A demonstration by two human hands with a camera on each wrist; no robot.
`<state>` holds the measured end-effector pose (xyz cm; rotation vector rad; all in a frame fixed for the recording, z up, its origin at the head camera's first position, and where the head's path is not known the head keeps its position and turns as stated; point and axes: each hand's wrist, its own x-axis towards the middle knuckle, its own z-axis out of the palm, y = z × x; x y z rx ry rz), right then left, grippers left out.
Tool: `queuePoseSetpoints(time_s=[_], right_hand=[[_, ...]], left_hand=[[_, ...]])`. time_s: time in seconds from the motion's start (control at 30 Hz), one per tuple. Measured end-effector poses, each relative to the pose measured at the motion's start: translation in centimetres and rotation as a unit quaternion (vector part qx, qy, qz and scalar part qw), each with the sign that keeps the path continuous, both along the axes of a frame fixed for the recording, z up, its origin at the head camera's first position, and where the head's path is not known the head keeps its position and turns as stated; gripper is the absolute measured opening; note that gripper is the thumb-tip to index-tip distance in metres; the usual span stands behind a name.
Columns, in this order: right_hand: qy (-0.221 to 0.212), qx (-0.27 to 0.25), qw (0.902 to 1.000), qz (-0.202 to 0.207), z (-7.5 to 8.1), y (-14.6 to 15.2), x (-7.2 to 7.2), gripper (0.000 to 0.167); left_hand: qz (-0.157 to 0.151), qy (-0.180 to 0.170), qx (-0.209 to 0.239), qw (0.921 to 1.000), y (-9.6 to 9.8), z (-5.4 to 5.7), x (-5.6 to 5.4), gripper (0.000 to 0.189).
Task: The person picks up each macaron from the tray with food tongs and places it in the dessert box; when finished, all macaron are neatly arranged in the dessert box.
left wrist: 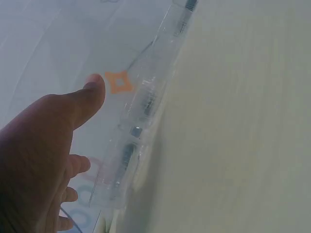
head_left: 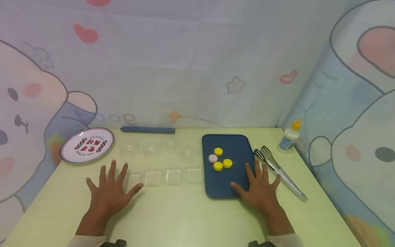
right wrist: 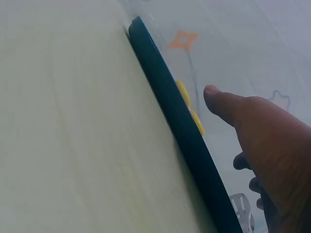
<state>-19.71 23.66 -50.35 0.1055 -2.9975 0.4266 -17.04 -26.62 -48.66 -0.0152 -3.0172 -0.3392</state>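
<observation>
My left hand [head_left: 111,192] is spread with straight fingers at the left, holding nothing, beside a row of clear square plastic boxes [head_left: 174,177]. In the left wrist view its thumb [left wrist: 87,99] points toward the clear boxes [left wrist: 112,170]. My right hand [head_left: 260,192], also spread and holding nothing, is over the lower right corner of a dark blue tray [head_left: 226,187]; whether it touches the tray I cannot tell. On the tray lie three yellow round discs [head_left: 227,163] and one pale pink disc [head_left: 213,158]. Metal tongs [head_left: 288,181] lie close to the right hand's fingers.
Behind the boxes stand several clear domed plastic pieces [head_left: 152,148]. A decorated oval plate [head_left: 89,156] is at the back left, with a dark blue bar [head_left: 148,130] along the back edge. A white bottle with a yellow nozzle [head_left: 287,140] stands at the back right.
</observation>
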Motion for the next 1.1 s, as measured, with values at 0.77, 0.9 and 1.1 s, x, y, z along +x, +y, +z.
queuePoseSetpoints(time_s=[0.77,0.9,1.1], right_hand=[[0.079,0.016,0.9967,-0.012,0.6,2.9,-3.7,0.089],[0.076,0.009,0.9968,-0.021,0.7,3.7,-4.3,0.084],[0.085,-0.019,0.9948,-0.053,0.6,4.9,-4.7,0.073]], left_hand=[[-0.155,0.078,-0.031,0.9843,8.3,1.0,-3.3,0.089],[-0.177,0.073,-0.026,0.9812,10.1,1.1,-4.1,0.086],[-0.199,0.069,-0.01,0.9776,12.4,0.9,-5.0,0.081]])
